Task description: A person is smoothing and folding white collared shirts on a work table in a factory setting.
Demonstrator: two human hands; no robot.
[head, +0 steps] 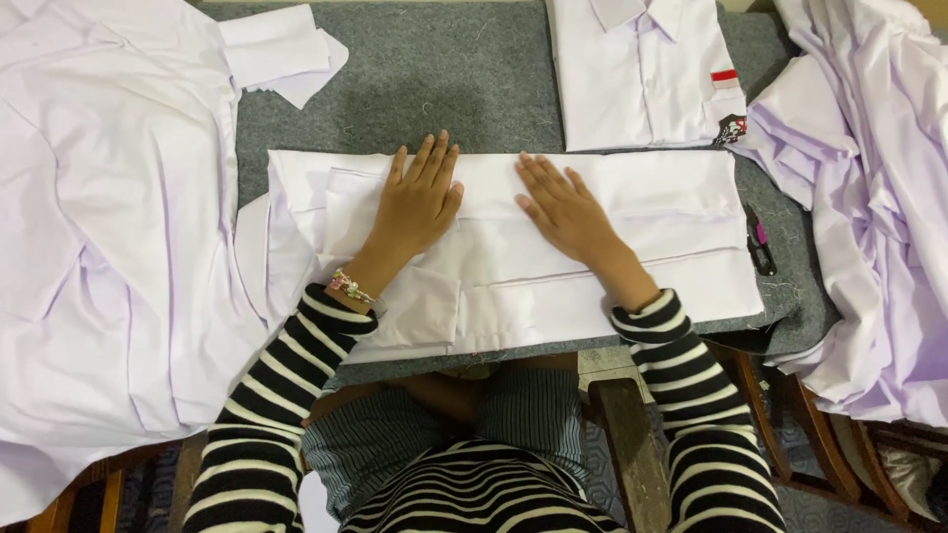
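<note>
Far to the left of the folded white shirt (513, 252), a loose heap of white cloth (109, 227) spills over the edge of the grey felt surface (444, 79), with a cuffed sleeve (281, 49) lying at its upper corner.

The folded white shirt itself lies flat near the front edge of the surface, right before the seated person. Its long axis runs left to right, parallel with that front edge, and a narrower folded flap at its left end points toward the heap.

The left hand (420, 197) rests palm down on the left half of the shirt, its fingers (434, 158) spread flat and pointing away from the person, grasping nothing. A beaded bracelet (351, 287) sits at that wrist, above a black-and-white striped sleeve (286, 365).

The right hand (563, 212) lies palm down just right of the shirt's middle, fingers straight and slack, pressing the cloth rather than gripping it; the two hands are near each other but apart.

Behind the shirt's right half lies a second folded white shirt (642, 74), collar upward, with a small red and white patch (725, 78) on its pocket side. Just past the shirt's right end a small dark tool with a pink part (760, 247) lies on the surface, and beyond it more white cloth (869, 197) is piled.
</note>
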